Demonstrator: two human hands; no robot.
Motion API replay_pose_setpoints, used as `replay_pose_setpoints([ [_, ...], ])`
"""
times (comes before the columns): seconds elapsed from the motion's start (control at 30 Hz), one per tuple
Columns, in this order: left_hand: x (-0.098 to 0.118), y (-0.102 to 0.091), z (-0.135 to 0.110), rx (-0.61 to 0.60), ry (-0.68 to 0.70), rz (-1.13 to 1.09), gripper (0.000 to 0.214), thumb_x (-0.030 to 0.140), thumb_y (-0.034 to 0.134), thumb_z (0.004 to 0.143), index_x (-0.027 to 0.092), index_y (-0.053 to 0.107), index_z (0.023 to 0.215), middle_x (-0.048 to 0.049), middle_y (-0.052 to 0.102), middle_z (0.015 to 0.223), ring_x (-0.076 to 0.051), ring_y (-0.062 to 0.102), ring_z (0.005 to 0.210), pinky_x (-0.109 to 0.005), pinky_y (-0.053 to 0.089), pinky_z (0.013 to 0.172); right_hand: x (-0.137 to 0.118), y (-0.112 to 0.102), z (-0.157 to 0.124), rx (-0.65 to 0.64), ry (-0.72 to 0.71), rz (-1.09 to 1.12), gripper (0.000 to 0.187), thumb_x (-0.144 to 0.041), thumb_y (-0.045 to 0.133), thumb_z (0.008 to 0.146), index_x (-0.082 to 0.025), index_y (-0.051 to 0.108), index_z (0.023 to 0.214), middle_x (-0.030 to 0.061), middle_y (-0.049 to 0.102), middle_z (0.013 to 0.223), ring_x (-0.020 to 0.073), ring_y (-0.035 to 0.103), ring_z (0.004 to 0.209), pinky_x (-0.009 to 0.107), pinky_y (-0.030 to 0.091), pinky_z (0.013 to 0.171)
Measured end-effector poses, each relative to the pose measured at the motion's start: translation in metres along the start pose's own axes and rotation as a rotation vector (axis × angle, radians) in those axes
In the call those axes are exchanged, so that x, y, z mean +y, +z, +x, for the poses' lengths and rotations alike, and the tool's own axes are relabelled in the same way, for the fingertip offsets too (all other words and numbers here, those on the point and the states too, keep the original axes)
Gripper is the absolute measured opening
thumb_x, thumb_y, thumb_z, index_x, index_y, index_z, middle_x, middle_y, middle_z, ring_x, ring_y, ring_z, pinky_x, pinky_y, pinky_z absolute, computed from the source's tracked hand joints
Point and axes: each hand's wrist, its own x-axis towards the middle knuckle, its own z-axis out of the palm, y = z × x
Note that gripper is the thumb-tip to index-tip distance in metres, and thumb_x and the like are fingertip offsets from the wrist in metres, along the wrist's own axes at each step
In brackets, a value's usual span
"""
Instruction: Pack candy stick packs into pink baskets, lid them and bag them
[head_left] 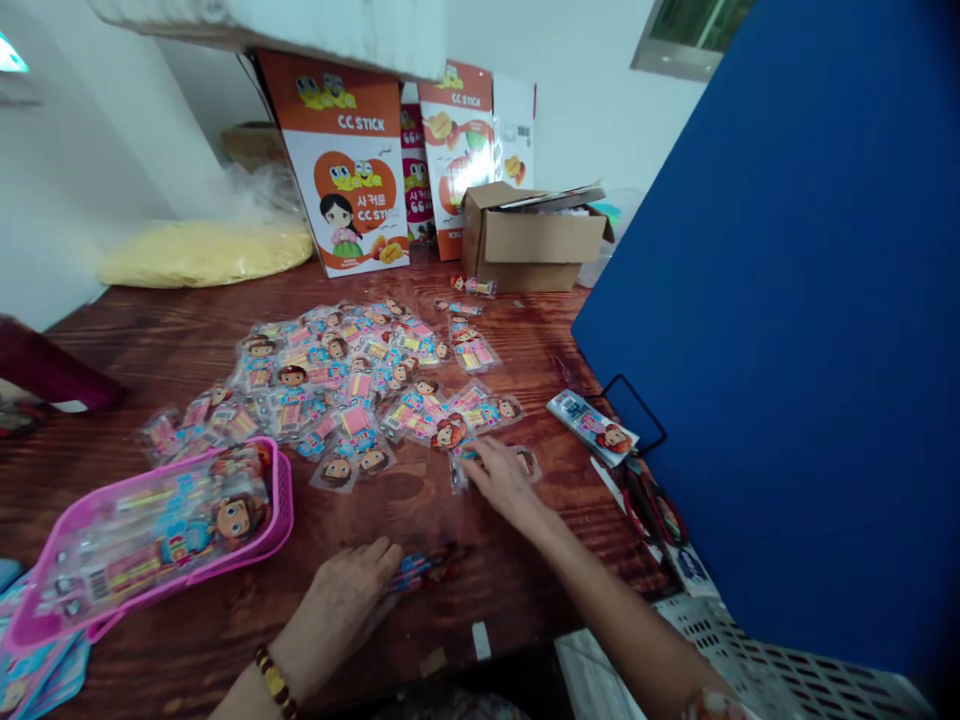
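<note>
On the brown wood-grain table [315, 525], left hand [349, 595] holds blue-and-red printed plastic packets [415, 571], jutting rightward past its fingertips. Right hand [501, 482] touches the near edge of a clear, cartoon-printed packet pile [358, 385]; cannot tell whether gripping.

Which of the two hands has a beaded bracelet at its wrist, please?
The left hand wears the beaded bracelet; the right hand, at the packet pile's edge, shows a bare wrist.
</note>
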Motion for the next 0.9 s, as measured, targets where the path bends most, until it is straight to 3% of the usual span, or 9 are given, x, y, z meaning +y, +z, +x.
replay_pose_setpoints([
  [0.13, 0.003, -0.003, 0.000, -0.023, -0.069, -0.034, 0.022, 0.016, 0.050, 0.088, 0.023, 0.058, 0.106, -0.0068, 0.064, 0.109, -0.024, 0.064, 0.096, -0.036, 0.051, 0.084, 0.020, 0.006, 0.054, 0.067, 0.056, -0.161, 0.026, -0.036, 0.048, 0.099, -0.020, 0.064, 0.111, 0.0075, 0.063, 0.118, 0.0191, 0.055, 0.112, 0.031, 0.038, 0.096],
  [0.33, 0.007, -0.010, 0.004, -0.092, -0.110, -0.055, 0.021, 0.018, 0.046, 0.090, 0.022, 0.056, 0.108, -0.0079, 0.063, 0.113, -0.026, 0.063, 0.102, -0.041, 0.050, 0.088, -0.007, 0.030, 0.124, -0.022, -0.054, -0.360, 0.046, -0.052, 0.050, 0.094, -0.015, 0.060, 0.119, 0.0158, 0.058, 0.122, 0.0285, 0.048, 0.116, 0.043, 0.035, 0.098],
  [0.53, 0.002, -0.006, 0.003, -0.093, -0.143, -0.118, 0.016, 0.019, 0.044, 0.092, 0.023, 0.054, 0.104, -0.0058, 0.063, 0.108, -0.024, 0.062, 0.100, -0.039, 0.049, 0.086, -0.011, 0.034, 0.131, -0.119, -0.128, -0.287, 0.026, -0.041, 0.061, 0.090, -0.021, 0.063, 0.107, 0.0080, 0.063, 0.114, 0.0242, 0.051, 0.113, 0.039, 0.032, 0.098],
  [0.73, -0.001, -0.004, 0.002, -0.054, -0.138, -0.169, 0.015, 0.018, 0.047, 0.089, 0.024, 0.054, 0.101, -0.0043, 0.062, 0.105, -0.023, 0.062, 0.097, -0.036, 0.047, 0.084, 0.003, 0.021, 0.149, -0.174, 0.040, -0.182, 0.023, -0.035, 0.059, 0.089, -0.020, 0.061, 0.106, 0.0035, 0.066, 0.106, 0.0188, 0.059, 0.099, 0.030, 0.041, 0.083],
  [0.9, -0.001, -0.005, 0.001, -0.055, -0.155, -0.170, 0.012, 0.021, 0.045, 0.091, 0.023, 0.054, 0.099, -0.0044, 0.062, 0.104, -0.022, 0.062, 0.095, -0.034, 0.047, 0.083, -0.010, 0.024, 0.170, -0.211, 0.191, -0.167, 0.039, -0.037, 0.069, 0.080, -0.017, 0.061, 0.113, 0.0111, 0.065, 0.116, 0.0232, 0.062, 0.103, 0.030, 0.045, 0.079],
])
